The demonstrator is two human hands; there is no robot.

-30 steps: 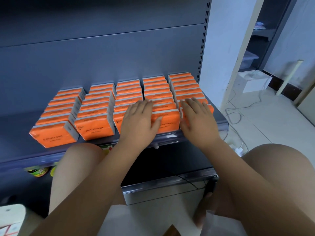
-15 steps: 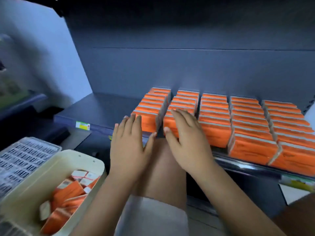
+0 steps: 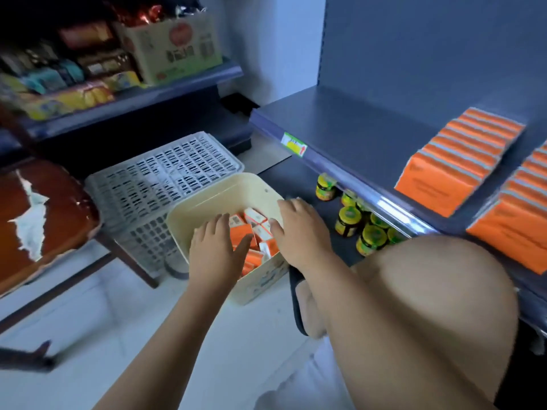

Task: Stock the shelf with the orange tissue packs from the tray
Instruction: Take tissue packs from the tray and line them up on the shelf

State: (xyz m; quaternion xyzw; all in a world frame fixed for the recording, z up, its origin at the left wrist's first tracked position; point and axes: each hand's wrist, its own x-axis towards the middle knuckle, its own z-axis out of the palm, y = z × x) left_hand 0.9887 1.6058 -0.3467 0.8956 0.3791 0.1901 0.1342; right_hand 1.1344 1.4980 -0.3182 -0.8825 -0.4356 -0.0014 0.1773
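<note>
Head view, looking down at a cream tray [image 3: 207, 199] standing on the pale floor [image 3: 124, 315] beside a white slotted crate [image 3: 154, 179] and close to the front edge of the grey shelf [image 3: 370, 137]. The tray's rim is unobstructed on its far and left sides; its right corner lies near the lower shelf, where yellow-lidded jars [image 3: 349, 220] stand in a cluster. Loose orange tissue packs [image 3: 257, 229] lie jumbled inside the tray, some on edge, some flat. Two further rows of orange packs [image 3: 453, 161] stand upright on the grey shelf at right — the shelf surface to their left is bare up to the price tag [image 3: 294, 144] on its lip. The left hand [image 3: 217, 250] reaches over the tray's near rim, fingers spread and extended, palm down above the packs; it holds nothing. The right hand [image 3: 299, 229] hovers over the tray's right corner, fingers likewise splayed, unclenched — contact with the packs beneath cannot be determined. A bare knee [image 3: 438, 306] fills the lower right, between the tray and the shelf.
</note>
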